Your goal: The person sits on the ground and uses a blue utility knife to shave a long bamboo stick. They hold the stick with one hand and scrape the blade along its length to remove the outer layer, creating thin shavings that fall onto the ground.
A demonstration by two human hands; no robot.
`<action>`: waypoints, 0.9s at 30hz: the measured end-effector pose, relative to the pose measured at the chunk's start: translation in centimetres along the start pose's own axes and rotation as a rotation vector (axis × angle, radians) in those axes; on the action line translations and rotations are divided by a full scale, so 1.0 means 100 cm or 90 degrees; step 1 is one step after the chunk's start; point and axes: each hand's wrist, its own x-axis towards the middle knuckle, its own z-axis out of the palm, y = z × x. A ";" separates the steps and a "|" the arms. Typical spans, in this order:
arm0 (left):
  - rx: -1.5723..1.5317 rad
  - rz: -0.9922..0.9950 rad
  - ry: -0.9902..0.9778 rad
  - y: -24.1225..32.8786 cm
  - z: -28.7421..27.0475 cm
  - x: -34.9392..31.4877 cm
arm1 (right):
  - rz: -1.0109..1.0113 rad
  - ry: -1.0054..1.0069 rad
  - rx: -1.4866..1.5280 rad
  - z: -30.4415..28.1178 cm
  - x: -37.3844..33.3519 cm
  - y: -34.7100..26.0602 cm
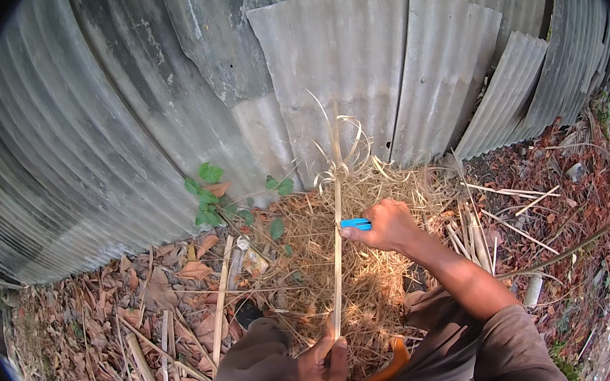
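A long, pale bamboo strip [338, 277] runs upright between my knees, leaning slightly, with thin curled shavings [350, 159] hanging from its far end. My left hand [321, 374] is closed round its near end, low in front of me. Farther up, my right hand [386, 226] grips a blue plastic-handled cutter [355, 224]. The cutter's tip lies against the strip's right side, and my thumb is pressed close to the strip. I cannot make out the blade. Beneath the strip is a heap of straw-coloured shavings [304, 251].
A grey corrugated metal fence [338, 51] stands just ahead. Bamboo sticks [223, 297] and dry leaves [158, 290] lie to the left. More split pieces [476, 235] are on the right. A green plant [208, 194] grows at the fence. Something orange [389, 365] shows between my legs.
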 end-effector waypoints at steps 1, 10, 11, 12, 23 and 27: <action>0.004 -0.016 0.004 0.001 -0.002 -0.001 | -0.006 0.028 -0.003 0.001 -0.001 -0.001; -0.045 0.007 -0.057 -0.009 0.010 -0.011 | 0.173 0.009 -0.040 -0.016 0.024 0.052; -0.070 -0.014 -0.058 -0.005 0.010 -0.010 | 0.174 0.013 -0.023 -0.013 0.025 0.050; -0.095 -0.035 -0.059 0.002 0.010 -0.008 | 0.174 0.018 -0.005 -0.012 0.024 0.047; 0.073 0.072 -0.016 0.006 -0.008 -0.005 | 0.011 -0.210 0.003 -0.029 -0.029 -0.041; 0.083 0.071 -0.006 -0.006 0.001 -0.014 | 0.074 0.008 -0.070 -0.016 -0.002 0.009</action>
